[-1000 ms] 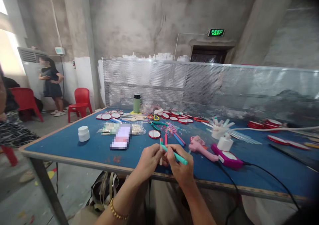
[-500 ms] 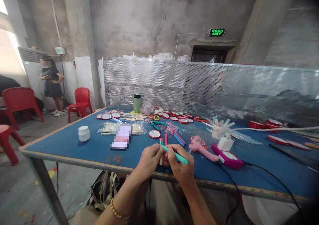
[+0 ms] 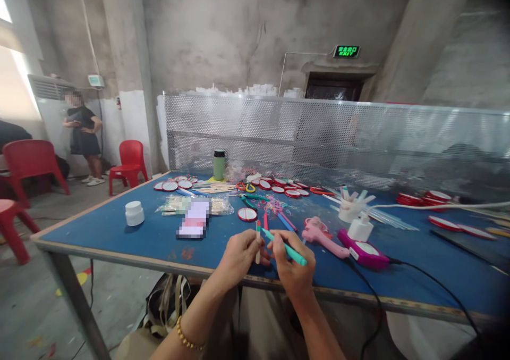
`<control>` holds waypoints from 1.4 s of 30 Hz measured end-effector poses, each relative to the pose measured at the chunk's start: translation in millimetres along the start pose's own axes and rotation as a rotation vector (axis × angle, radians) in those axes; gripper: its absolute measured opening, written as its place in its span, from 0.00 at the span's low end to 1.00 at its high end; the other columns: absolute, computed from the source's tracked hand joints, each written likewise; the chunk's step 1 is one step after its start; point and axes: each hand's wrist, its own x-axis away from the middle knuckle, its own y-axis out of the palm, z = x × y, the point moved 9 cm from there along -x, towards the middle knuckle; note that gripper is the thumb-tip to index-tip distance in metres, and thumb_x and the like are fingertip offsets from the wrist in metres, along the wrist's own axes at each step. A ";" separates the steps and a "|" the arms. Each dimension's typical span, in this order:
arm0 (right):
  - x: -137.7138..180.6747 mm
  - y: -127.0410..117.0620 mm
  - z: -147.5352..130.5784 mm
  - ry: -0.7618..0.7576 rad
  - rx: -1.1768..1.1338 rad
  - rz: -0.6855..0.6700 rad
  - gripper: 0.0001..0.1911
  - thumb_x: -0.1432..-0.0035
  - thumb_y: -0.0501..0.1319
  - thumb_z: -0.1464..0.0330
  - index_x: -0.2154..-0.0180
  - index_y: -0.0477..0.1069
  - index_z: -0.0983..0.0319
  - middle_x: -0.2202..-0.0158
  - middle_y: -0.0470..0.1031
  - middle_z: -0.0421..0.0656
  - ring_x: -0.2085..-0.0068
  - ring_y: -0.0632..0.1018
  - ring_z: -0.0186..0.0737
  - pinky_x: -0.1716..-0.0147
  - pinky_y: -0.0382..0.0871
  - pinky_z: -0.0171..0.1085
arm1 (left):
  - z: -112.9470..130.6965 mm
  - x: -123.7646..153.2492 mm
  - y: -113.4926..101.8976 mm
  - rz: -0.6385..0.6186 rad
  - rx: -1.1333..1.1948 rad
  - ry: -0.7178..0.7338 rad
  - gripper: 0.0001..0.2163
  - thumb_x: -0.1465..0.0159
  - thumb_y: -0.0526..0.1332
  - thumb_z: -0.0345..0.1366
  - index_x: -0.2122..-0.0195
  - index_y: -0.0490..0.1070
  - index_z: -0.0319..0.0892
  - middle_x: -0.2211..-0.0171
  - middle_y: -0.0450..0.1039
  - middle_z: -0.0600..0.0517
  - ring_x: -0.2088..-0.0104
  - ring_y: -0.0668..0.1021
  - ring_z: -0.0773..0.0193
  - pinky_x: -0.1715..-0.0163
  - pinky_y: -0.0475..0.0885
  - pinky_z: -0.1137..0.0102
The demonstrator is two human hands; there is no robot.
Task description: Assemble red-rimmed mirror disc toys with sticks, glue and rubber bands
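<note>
My left hand pinches a thin wooden stick and holds it upright over the table's front edge. The stick's top end is coloured red and green. In my right hand is a teal marker pen, its tip pointing left and up, a little to the right of the stick. Just beyond my hands lie a round red-rimmed disc, a red pen and a blue pen.
A phone lies at left on a bag of sticks, past a white jar. To the right are a pink glue gun, a purple device with a cable and a cup of sticks. Red-rimmed discs lie farther back.
My right hand has drawn the marker slightly right and down, so its tip has come away from the stick. The stick's green band shows more clearly. My left hand stays in place.
</note>
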 end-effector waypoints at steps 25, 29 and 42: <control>-15.7 -39.2 7.4 0.059 0.008 -0.007 0.11 0.35 0.57 0.64 0.61 0.77 0.59 0.74 0.73 0.39 0.74 0.74 0.35 0.73 0.72 0.33 | -13.0 -0.2 -4.1 0.055 0.175 -0.075 0.18 0.39 0.59 0.52 0.66 0.69 0.38 0.72 0.79 0.47 0.74 0.82 0.59 0.72 0.74 0.70; -24.6 -54.4 17.7 0.093 0.053 -0.075 0.12 0.36 0.58 0.61 0.60 0.77 0.58 0.74 0.74 0.39 0.73 0.76 0.37 0.73 0.72 0.33 | -14.3 -0.8 -8.6 0.116 0.225 -0.112 0.20 0.41 0.60 0.54 0.66 0.69 0.38 0.74 0.78 0.48 0.75 0.82 0.60 0.74 0.74 0.71; -55.3 -25.2 56.0 0.330 -0.204 -0.198 0.21 0.38 0.57 0.56 0.50 0.69 0.64 0.72 0.76 0.40 0.83 0.71 0.31 0.84 0.65 0.31 | -14.8 -1.0 -6.7 0.104 0.199 -0.113 0.21 0.42 0.61 0.55 0.67 0.68 0.38 0.75 0.78 0.48 0.76 0.81 0.60 0.75 0.72 0.71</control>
